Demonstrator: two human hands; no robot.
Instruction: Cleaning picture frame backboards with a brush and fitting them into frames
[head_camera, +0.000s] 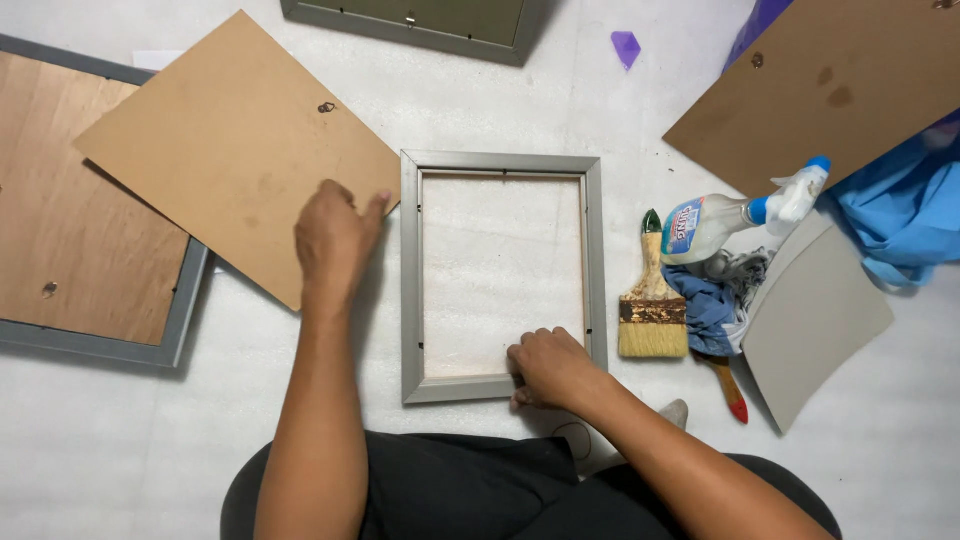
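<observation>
The right hand (548, 366) is pinching the grey frame (502, 163) at its lower rail (fingertips hidden underneath), while the left hand (335, 240) is pressing flat, fingers together, on the brown backing board (220, 140)

white floor (120, 450), grey frame (500, 163), brush (653, 325)

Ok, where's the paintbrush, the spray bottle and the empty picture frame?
Paintbrush (653, 325): head view, on the band just above its bristles.
Spray bottle (700, 227): head view, on its clear body.
Picture frame (409, 280): head view, on its grey left side bar.
</observation>
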